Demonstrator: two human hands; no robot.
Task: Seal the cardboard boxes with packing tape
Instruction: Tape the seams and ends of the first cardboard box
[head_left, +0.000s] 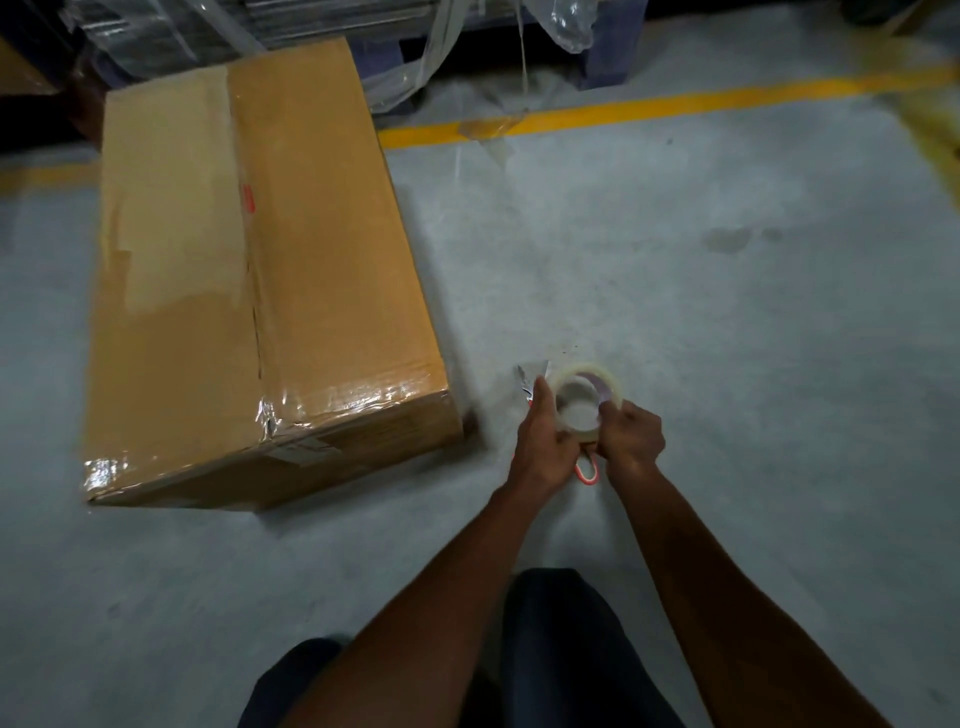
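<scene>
both hands, left hand (540, 441) and right hand (631, 434), grasp the tape roll (584, 400) above the floor (727, 312); the cardboard box (260, 291) lies to the left, plastic wrap (415, 62) behind it.

You have nothing readable here. The cardboard box (270, 291) carries a small red mark (248, 200) beside its top seam, but it is too blurred to make out as letters or numbers. A pale label (306, 447) on the box's near end face is just as illegible.
</scene>
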